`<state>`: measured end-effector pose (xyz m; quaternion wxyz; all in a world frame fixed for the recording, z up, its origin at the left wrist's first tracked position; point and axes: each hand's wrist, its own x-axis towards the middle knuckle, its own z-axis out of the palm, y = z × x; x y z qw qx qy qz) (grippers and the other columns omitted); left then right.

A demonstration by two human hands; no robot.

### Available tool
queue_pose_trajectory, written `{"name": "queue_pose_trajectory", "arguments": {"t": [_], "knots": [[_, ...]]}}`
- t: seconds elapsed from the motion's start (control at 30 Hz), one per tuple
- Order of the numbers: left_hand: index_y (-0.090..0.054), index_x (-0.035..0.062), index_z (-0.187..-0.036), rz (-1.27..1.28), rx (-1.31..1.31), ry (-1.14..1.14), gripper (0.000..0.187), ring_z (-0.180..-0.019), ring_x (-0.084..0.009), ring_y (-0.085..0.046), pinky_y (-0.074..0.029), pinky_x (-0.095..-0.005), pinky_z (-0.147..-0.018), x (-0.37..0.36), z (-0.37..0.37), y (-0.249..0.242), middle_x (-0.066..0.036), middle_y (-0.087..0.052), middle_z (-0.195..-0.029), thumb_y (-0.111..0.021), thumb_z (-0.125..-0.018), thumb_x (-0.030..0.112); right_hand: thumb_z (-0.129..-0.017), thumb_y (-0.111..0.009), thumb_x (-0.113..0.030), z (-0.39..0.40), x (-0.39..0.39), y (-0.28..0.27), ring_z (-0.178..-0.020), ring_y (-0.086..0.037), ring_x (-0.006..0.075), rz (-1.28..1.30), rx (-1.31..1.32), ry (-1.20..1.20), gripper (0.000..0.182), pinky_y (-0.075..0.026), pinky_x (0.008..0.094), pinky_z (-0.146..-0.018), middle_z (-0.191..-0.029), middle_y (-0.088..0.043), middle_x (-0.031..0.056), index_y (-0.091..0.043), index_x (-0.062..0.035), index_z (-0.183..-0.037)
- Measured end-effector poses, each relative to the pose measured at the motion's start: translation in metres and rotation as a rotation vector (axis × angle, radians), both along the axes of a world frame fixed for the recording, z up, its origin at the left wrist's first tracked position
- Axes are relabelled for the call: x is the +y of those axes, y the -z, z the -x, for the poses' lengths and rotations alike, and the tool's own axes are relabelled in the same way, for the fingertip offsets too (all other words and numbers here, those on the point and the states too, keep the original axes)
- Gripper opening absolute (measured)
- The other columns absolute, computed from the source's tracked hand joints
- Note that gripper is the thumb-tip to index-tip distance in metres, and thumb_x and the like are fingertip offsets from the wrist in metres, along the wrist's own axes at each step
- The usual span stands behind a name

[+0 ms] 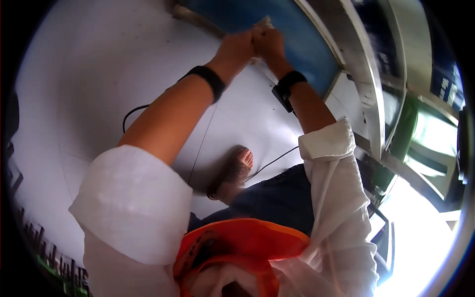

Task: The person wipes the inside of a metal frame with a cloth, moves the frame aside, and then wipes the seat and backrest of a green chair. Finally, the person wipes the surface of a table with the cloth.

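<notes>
Both arms stretch forward, and my hands meet at the top middle of the view. My left hand [239, 48] is closed, its fingers pressed against those of the other hand. My right hand [270, 45] is a fist beside it. A whitish crumpled cloth [266, 22] pokes out above the fists, and a bit of it shows below them. Most of it is hidden inside the hands. Behind them lies a blue panel [309, 47] with a pale frame edge, overlapped by the fists in this view.
Pale floor [99, 74] spreads on the left, with a bare foot [240, 166] on it. A thin black cable [272, 162] runs near the foot. On the right stand a curved pale frame [368, 74], a green post [403, 123] and a bright opening [420, 237].
</notes>
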<state>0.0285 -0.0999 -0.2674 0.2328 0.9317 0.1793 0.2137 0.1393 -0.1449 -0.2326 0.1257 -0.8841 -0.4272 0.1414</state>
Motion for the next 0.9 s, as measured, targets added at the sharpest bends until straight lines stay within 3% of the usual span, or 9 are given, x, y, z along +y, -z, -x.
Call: {"name": "queue_pose_trajectory", "arguments": {"t": [0.07,0.13,0.2,0.3,0.37,0.5,0.6,0.73,0.9], "knots": [[-0.058,0.0004,-0.096,-0.150,0.247,0.113,0.028,-0.083,-0.0219,-0.057,-0.050,-0.0301,-0.066,-0.009,0.002,-0.015,-0.007,-0.051,-0.090,-0.064,-0.072,0.012,-0.080,-0.052,-0.025,-0.003,-0.020,-0.004,-0.075,-0.063,0.0346,0.034,0.102,0.177,0.030,-0.050,0.0380,-0.069,-0.082,-0.063,0.0225,-0.066,-0.0011,-0.091],[-0.058,-0.0001,-0.097,-0.211,0.232,0.187,0.027,-0.082,-0.0197,-0.057,-0.050,-0.0283,-0.062,-0.027,-0.005,-0.015,-0.006,-0.050,-0.092,-0.062,-0.072,0.010,-0.082,-0.050,-0.025,0.001,-0.054,-0.010,-0.074,-0.063,0.0337,-0.110,0.305,0.330,0.033,-0.050,0.0377,-0.069,-0.084,-0.063,0.0219,-0.063,-0.0033,-0.103],[-0.058,0.0013,-0.098,-0.200,0.072,0.257,0.028,-0.082,-0.0180,-0.056,-0.049,-0.0278,-0.061,-0.056,-0.015,0.006,-0.005,-0.050,-0.094,-0.062,-0.072,0.011,-0.084,-0.047,-0.027,0.002,-0.094,-0.003,-0.074,-0.063,0.0330,-0.088,0.252,0.371,0.034,-0.050,0.0371,-0.068,-0.083,-0.063,0.0215,-0.061,-0.0092,-0.110],[-0.063,0.0046,-0.092,-0.282,0.125,0.394,0.021,-0.086,-0.0171,-0.055,-0.048,-0.0265,-0.064,-0.092,-0.012,-0.010,-0.004,-0.050,-0.096,-0.061,-0.072,0.011,-0.084,-0.048,-0.028,0.011,-0.142,-0.008,-0.077,-0.062,0.0329,0.028,0.190,0.472,0.034,-0.049,0.0384,-0.071,-0.083,-0.064,0.0182,-0.058,-0.0222,-0.116],[-0.066,0.0071,-0.084,-0.340,0.191,0.471,0.015,-0.087,-0.0166,-0.054,-0.048,-0.0261,-0.066,-0.111,-0.008,-0.019,-0.004,-0.050,-0.097,-0.061,-0.071,0.012,-0.083,-0.048,-0.027,0.018,-0.162,-0.009,-0.078,-0.062,0.0330,0.019,0.153,0.482,0.036,-0.049,0.0391,-0.071,-0.084,-0.064,0.0182,-0.057,-0.0221,-0.118],[-0.065,0.0054,-0.087,-0.369,0.243,0.549,0.018,-0.087,-0.0165,-0.055,-0.049,-0.0262,-0.065,-0.120,-0.011,-0.021,-0.005,-0.050,-0.096,-0.062,-0.070,0.010,-0.082,-0.049,-0.026,0.021,-0.173,-0.007,-0.080,-0.061,0.0345,-0.024,0.114,0.499,0.037,-0.048,0.0412,-0.071,-0.086,-0.063,0.0186,-0.056,-0.0179,-0.117],[-0.063,0.0029,-0.088,-0.344,0.296,0.506,0.020,-0.083,-0.0170,-0.057,-0.051,-0.0254,-0.064,-0.115,-0.018,-0.019,-0.006,-0.050,-0.094,-0.063,-0.069,0.008,-0.081,-0.049,-0.025,0.009,-0.165,0.005,-0.080,-0.060,0.0362,-0.107,0.043,0.469,0.030,-0.048,0.0420,-0.070,-0.084,-0.063,0.0195,-0.059,-0.0124,-0.107],[-0.061,0.0016,-0.085,-0.324,0.179,0.323,0.017,-0.077,-0.0181,-0.060,-0.052,-0.0251,-0.059,-0.091,-0.029,-0.017,-0.007,-0.051,-0.091,-0.063,-0.069,0.006,-0.081,-0.049,-0.025,-0.014,-0.131,0.015,-0.079,-0.060,0.0384,-0.209,0.014,0.393,0.023,-0.047,0.0436,-0.070,-0.082,-0.062,0.0207,-0.058,-0.0070,-0.093],[-0.058,0.0013,-0.086,-0.416,0.310,0.076,0.013,-0.076,-0.0205,-0.061,-0.053,-0.0284,-0.057,-0.042,-0.030,-0.010,-0.009,-0.051,-0.090,-0.060,-0.073,0.005,-0.078,-0.054,-0.028,-0.025,-0.053,0.017,-0.083,-0.060,0.0389,-0.138,0.056,0.354,0.032,-0.047,0.0436,-0.075,-0.089,-0.063,0.0192,-0.052,-0.0110,-0.105]]}}
